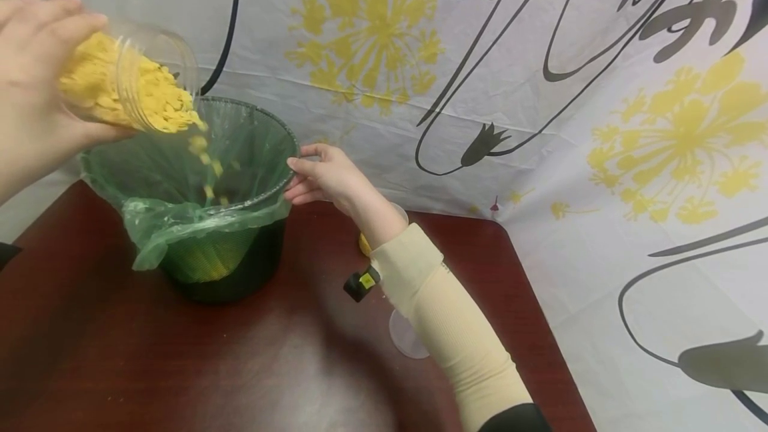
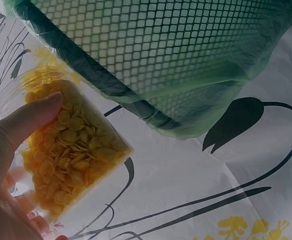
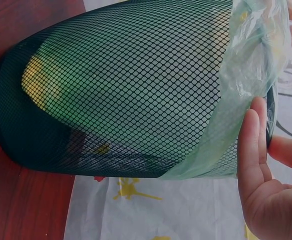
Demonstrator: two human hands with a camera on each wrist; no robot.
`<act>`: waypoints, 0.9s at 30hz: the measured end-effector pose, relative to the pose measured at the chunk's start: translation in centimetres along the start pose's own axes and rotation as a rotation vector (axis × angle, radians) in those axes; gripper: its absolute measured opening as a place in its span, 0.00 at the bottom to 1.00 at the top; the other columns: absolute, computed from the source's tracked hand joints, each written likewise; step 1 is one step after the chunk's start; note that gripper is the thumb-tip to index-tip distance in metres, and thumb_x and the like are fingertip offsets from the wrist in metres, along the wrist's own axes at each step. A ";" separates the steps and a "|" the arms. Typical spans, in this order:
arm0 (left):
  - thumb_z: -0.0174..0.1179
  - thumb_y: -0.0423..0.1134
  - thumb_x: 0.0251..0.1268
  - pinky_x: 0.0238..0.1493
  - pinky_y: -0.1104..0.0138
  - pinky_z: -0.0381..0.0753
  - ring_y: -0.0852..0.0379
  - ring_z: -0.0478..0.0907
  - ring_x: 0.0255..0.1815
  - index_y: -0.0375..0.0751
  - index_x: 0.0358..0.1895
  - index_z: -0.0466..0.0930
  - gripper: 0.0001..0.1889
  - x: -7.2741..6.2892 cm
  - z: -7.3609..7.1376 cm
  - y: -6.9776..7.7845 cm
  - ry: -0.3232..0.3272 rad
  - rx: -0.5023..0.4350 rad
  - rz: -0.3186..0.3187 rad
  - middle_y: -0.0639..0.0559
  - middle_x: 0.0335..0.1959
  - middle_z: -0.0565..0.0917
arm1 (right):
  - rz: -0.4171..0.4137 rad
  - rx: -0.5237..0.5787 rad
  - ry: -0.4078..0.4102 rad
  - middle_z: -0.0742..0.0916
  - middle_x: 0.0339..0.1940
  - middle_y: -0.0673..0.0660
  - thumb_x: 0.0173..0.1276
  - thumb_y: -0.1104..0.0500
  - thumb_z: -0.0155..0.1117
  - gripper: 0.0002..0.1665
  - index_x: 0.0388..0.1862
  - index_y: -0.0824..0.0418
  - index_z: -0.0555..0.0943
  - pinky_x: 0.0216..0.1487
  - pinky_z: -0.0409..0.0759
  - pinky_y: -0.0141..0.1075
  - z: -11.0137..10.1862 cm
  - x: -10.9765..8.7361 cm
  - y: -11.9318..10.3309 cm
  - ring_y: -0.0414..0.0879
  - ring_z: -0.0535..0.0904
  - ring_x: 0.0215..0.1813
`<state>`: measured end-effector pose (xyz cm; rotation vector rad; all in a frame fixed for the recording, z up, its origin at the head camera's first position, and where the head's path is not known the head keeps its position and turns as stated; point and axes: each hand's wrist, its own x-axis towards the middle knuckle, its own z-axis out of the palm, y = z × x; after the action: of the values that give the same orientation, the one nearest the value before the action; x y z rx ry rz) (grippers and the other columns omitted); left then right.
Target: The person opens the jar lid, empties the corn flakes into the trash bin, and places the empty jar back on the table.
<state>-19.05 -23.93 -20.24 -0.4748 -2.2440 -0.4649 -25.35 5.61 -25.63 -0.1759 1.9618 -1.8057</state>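
Note:
My left hand (image 1: pixel 36 65) grips a clear plastic jar (image 1: pixel 129 79), tipped sideways over a black mesh wastebasket (image 1: pixel 255 255). Yellow flakes (image 1: pixel 162 99) partly fill the jar, and some are falling from its mouth into the basket. In the left wrist view, my left thumb (image 2: pixel 40 112) lies across the jar wall. A thin green bag (image 1: pixel 198 219) lines the basket and folds over its rim. Through the mesh, a yellow heap (image 3: pixel 35 82) shows at the bottom. My right hand (image 1: pixel 327 175) pinches the basket's right rim, with fingers outside and thumb at the edge.
The wastebasket stands on a dark red table (image 1: pixel 288 365). A round clear lid (image 1: pixel 408 335) lies beside my right forearm. Behind that wrist, a clear container (image 1: pixel 399 212) with something yellow is mostly hidden. White floral cloth (image 1: pixel 510 72) hangs behind the table.

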 end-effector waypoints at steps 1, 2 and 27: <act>0.75 0.22 0.25 0.72 0.55 0.40 0.46 0.49 0.73 0.37 0.69 0.63 0.54 0.0 0.0 0.0 0.001 -0.001 0.000 0.42 0.72 0.60 | 0.000 0.000 0.000 0.82 0.26 0.64 0.73 0.61 0.55 0.32 0.72 0.65 0.57 0.35 0.84 0.43 0.0 0.0 0.0 0.50 0.82 0.24; 0.75 0.22 0.25 0.72 0.55 0.40 0.46 0.49 0.74 0.37 0.69 0.63 0.54 0.0 0.0 0.1 0.001 0.002 0.005 0.42 0.72 0.60 | 0.001 0.001 0.001 0.82 0.26 0.64 0.73 0.61 0.55 0.32 0.72 0.65 0.57 0.35 0.84 0.43 0.0 0.0 0.0 0.50 0.82 0.24; 0.73 0.23 0.23 0.72 0.56 0.40 0.44 0.49 0.74 0.35 0.67 0.64 0.52 -0.1 -0.1 0.0 0.045 0.000 0.112 0.39 0.71 0.61 | -0.003 0.009 0.000 0.82 0.25 0.63 0.73 0.61 0.55 0.32 0.72 0.65 0.57 0.32 0.84 0.42 0.1 0.0 0.0 0.49 0.82 0.23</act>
<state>-18.95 -23.99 -20.23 -0.5811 -2.1614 -0.4132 -25.37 5.53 -25.62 -0.1755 1.9545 -1.8162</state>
